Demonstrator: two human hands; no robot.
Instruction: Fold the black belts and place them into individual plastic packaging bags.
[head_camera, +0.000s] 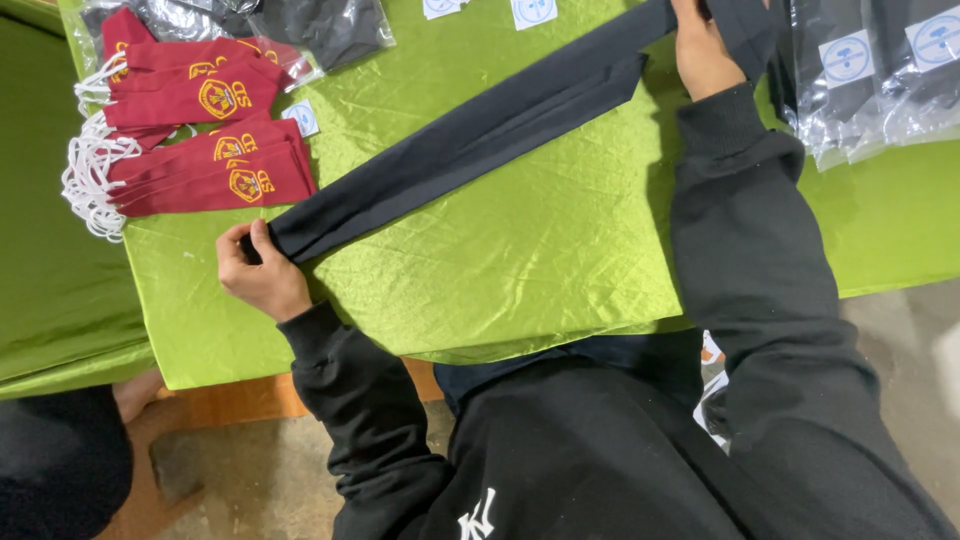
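Left hand (262, 272) pinches one end of a dark strip (470, 140) near the table's (520, 260) front edge; right hand (705, 50) grips the other end. Four maroon pieces (215, 135) lie at the left edge.

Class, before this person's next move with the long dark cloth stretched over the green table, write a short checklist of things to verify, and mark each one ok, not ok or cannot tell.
1. Left hand grips the near end of the dark cloth: ok.
2. Right hand holds the far end: ok, though its fingertips are cut off by the frame edge.
3. Cloth pulled straight between the hands: ok.
4. Cloth layers aligned along the edges: not ok, one layer ends short near the far end.
5. Cloth lies apart from the red socks: ok.
6. Green table cover smooth: not ok, it is creased.
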